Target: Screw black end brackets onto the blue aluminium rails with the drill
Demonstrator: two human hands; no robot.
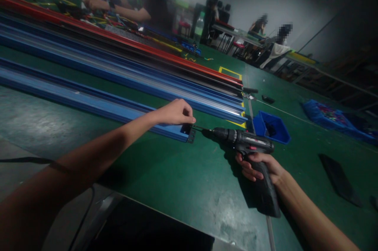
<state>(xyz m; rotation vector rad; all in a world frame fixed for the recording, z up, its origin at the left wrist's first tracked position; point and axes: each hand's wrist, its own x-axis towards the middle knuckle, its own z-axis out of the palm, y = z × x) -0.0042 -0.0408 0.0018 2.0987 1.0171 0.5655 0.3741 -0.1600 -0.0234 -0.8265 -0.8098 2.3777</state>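
Note:
My right hand (262, 168) is wrapped round the grip of a black cordless drill (251, 143), a finger at its trigger. The drill lies level, its long thin bit (202, 128) pointing left at the end of a blue channel rail (124, 111). A black end cap (190, 136) sits at that rail end. My left hand (177, 113) is over the same end, thumb and forefinger pinched close to the bit's tip. Whatever is between those fingers is too small to make out. Where the tip meets the cap cannot be seen clearly.
Behind the rail lie more blue rails (177, 93), black ones and a red rail (147, 52). To the right are a blue bin (271, 127), a larger blue tray (325, 117) of small parts and a dark flat object (339, 180). A co-worker's arm (126, 11) reaches in across the table.

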